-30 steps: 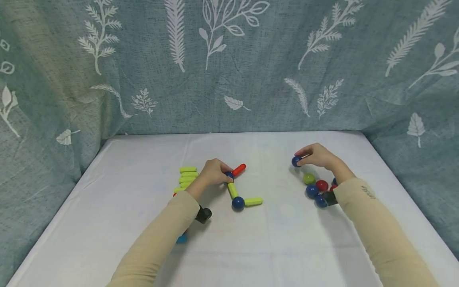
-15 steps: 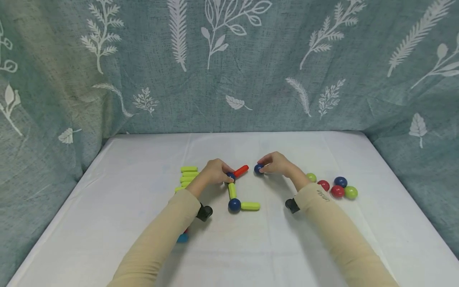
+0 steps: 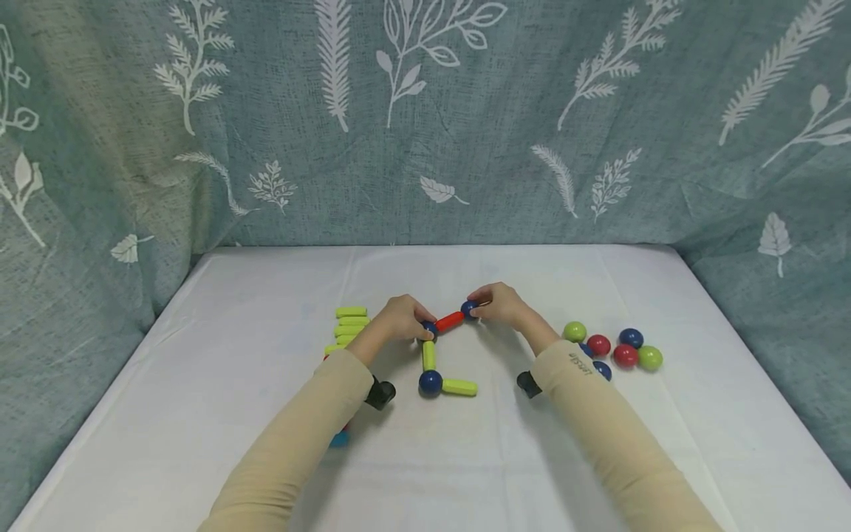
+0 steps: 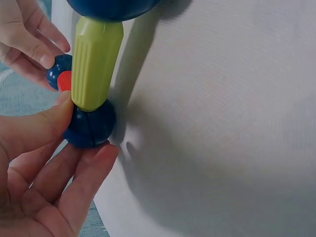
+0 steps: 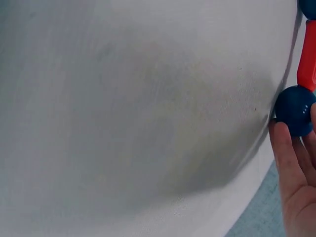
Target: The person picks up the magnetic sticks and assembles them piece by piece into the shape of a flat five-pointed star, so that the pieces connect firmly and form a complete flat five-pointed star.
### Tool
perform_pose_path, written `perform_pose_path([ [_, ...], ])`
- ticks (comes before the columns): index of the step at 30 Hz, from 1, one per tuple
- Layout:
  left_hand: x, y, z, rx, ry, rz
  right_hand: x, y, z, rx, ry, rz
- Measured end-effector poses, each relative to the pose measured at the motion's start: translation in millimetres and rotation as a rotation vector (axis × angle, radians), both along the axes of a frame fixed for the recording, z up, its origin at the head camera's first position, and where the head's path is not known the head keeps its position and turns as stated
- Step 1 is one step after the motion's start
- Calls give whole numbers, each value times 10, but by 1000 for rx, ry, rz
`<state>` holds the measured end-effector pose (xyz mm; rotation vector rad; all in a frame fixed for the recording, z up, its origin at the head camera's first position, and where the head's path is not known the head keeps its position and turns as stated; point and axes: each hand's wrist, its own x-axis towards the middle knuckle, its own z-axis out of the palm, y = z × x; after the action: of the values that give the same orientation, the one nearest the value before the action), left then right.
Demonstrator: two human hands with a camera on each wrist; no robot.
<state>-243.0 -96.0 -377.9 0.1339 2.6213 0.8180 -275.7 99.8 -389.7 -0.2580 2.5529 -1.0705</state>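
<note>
My left hand (image 3: 402, 319) pinches a dark blue ball (image 4: 91, 126) between thumb and fingers. From that ball a red rod (image 3: 450, 321) runs up to the right and a yellow-green rod (image 4: 96, 64) runs toward me. Another blue ball (image 3: 431, 383) sits at the near end of the green rod, with a second green rod (image 3: 460, 387) pointing right from it. At the far end of the red rod, my right hand (image 3: 500, 304) grips a third blue ball (image 5: 295, 109), which meets the rod's tip.
Several loose balls (image 3: 599, 345), red, blue and green, lie to the right, some behind the right sleeve. Several green rods (image 3: 352, 322) are lined up left of the left hand. A blue piece (image 3: 340, 440) shows beside the left sleeve. A patterned curtain hangs behind the table.
My right hand has carried its blue ball leftward from beside the loose balls to the red rod's end. My left hand keeps its hold; the near ball and green rod have swung slightly left.
</note>
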Motion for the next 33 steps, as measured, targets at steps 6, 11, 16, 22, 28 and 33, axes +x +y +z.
perform_pose_path([
  [6, -45, 11, -40, -8, 14, -15, 25, -6, 23, -7, -20, -5],
  [11, 4, 24, 14, -3, 8, 20, 93, 33, 88, 69, 115, 85],
  [16, 95, 1, 48, 2, 37, 35, 285, 169, 163, 120, 230, 242],
  [22, 165, -57, 47, -26, 100, -3, 529, 363, 187, 42, 281, 318],
  [28, 229, -61, 33, -76, 152, -25, 754, 460, 170, -17, 241, 336],
  [33, 290, -9, 14, -113, 162, -16, 932, 392, 137, -44, 205, 426],
])
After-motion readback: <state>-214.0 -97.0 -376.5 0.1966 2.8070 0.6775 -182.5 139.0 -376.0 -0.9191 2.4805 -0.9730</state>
